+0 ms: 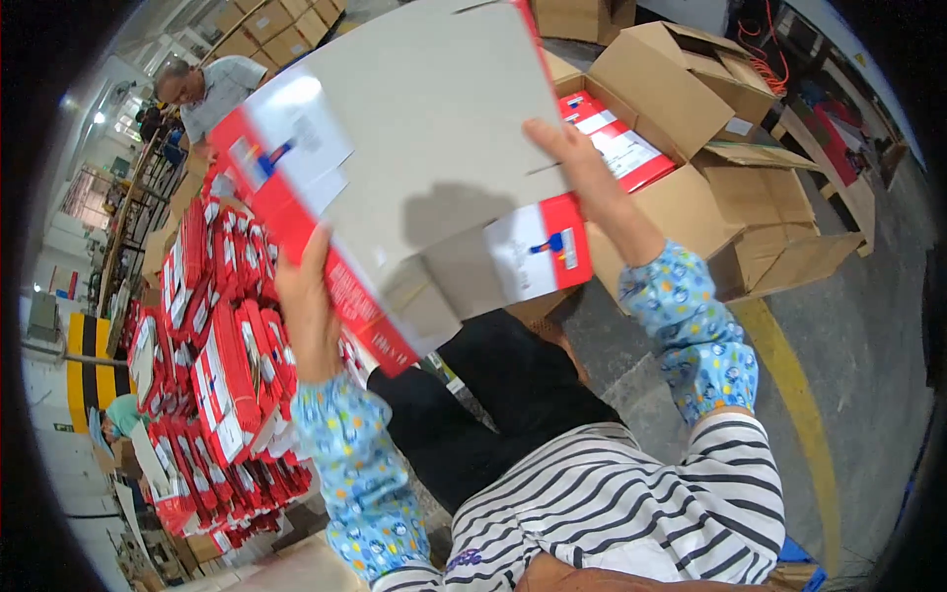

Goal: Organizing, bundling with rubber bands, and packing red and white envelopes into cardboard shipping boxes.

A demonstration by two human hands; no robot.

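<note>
Up in front of me is a red and white printed carton [444,118], partly unfolded, its plain grey inside toward me. Its left edge is gripped by my left hand [309,311], thumb on the near face and most fingers hidden behind the board. My right hand [587,173] grips the right edge, thumb pressed on the grey inside. Printed flaps fold in at the left and along the lower edge. Just past my right hand, an open brown cardboard box [681,89] holds red and white cartons [617,138] lying flat.
Tall stacks of flat red and white cartons [227,365] rise at my left. A person in a grey shirt [222,89] stands beyond them; another person in green [120,416] is at far left. More brown boxes [281,30] are piled behind. A yellow line [789,395] crosses the floor at right.
</note>
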